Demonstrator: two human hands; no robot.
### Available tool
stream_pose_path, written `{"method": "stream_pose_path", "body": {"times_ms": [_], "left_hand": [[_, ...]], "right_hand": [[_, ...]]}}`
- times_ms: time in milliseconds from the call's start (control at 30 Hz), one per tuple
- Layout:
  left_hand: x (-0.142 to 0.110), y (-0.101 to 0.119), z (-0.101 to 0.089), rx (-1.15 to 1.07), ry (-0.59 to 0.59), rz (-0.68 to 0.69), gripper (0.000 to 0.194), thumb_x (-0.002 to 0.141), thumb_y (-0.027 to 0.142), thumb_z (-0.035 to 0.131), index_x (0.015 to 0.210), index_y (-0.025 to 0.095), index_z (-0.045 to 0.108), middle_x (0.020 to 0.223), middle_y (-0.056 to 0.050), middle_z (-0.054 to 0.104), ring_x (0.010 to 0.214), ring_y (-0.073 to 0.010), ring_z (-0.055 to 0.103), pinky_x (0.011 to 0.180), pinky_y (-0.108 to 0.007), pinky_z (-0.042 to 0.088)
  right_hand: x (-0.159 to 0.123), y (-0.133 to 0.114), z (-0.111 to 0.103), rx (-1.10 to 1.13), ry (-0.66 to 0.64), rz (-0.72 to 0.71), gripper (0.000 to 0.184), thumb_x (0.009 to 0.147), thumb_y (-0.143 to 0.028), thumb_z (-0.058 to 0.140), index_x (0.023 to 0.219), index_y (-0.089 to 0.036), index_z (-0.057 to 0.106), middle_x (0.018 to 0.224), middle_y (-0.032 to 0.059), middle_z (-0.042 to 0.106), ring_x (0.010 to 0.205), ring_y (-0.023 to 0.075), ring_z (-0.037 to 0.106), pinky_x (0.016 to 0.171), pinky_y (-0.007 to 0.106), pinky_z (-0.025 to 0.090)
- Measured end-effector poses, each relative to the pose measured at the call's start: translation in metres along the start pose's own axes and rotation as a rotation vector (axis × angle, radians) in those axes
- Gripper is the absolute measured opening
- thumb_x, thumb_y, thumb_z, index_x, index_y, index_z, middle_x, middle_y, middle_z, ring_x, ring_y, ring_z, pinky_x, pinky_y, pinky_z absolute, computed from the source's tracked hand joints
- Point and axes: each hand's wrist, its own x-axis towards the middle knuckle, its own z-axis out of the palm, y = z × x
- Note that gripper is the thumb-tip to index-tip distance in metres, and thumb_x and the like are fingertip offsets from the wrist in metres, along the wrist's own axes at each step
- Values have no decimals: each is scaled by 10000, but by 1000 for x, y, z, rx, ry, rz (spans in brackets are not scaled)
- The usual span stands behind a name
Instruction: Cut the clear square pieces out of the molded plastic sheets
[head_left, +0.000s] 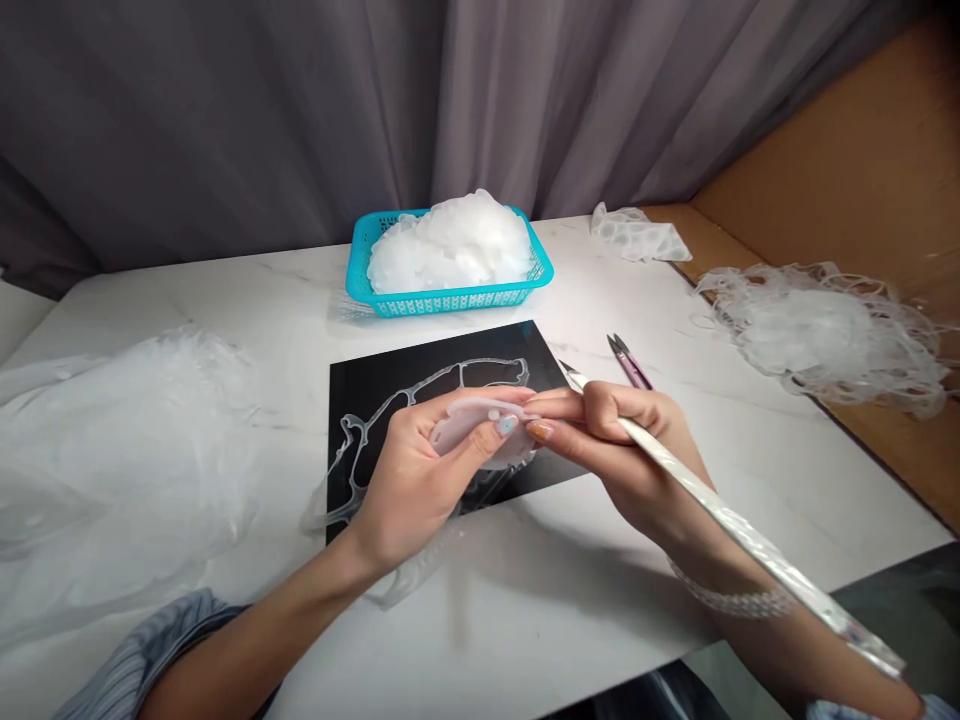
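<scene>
While the left hand (409, 490) pinches a pale translucent plastic piece (476, 432) above a black rectangular sheet (382, 400), the right hand (630, 460) closes around a long pearly white strip (731, 550), white translucent pieces (450, 245) heaped full in a turquoise plastic basket (450, 300)

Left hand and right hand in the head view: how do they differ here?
The left hand pinches a pale translucent piece between thumb and fingers, while the right hand grips a long white pointed strip the way one holds a pen. The left wrist looks bare, whereas the right wrist wears a translucent beaded band. Both hands are held close together over a black sheet.
</scene>
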Motion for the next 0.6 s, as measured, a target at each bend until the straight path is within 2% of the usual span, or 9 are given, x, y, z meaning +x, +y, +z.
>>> {"method": "stream_pose_path", "body": {"times_ms": [133, 367, 433, 600], "left_hand": [[0, -3, 2, -59, 28, -8, 190, 849, 355, 718, 993, 242, 766, 1003, -29, 764, 901, -194, 711, 790, -262, 560], [-1, -3, 6, -254, -40, -97, 119, 870, 313, 702, 951, 233, 737, 1028, -14, 744, 858, -167, 718, 771, -246, 562], [1, -3, 5, -309, -56, -135, 125, 882, 297, 689, 974, 220, 725, 1013, -21, 746, 859, -169, 722, 787, -256, 566], [11, -7, -6, -390, -142, -241, 232, 938, 282, 600, 1106, 167, 713, 1032, -83, 752, 954, -202, 714, 822, -287, 573]], "right_hand": [[-1, 4, -1, 97, 43, 73, 535, 801, -216, 761, 575, -219, 275, 909, 48, 779, 854, 226, 705, 742, 357, 558], [-1, 5, 2, 203, 72, 123, 542, 791, -185, 769, 594, -217, 265, 896, 32, 778, 692, 167, 666, 673, 325, 531], [0, 6, 1, 196, 82, 131, 544, 790, -190, 769, 598, -220, 261, 864, 29, 773, 658, 159, 653, 663, 326, 532], [10, 17, -11, 141, 184, 119, 526, 775, -206, 779, 612, -215, 279, 837, 11, 755, 718, 153, 667, 698, 304, 533]]}}
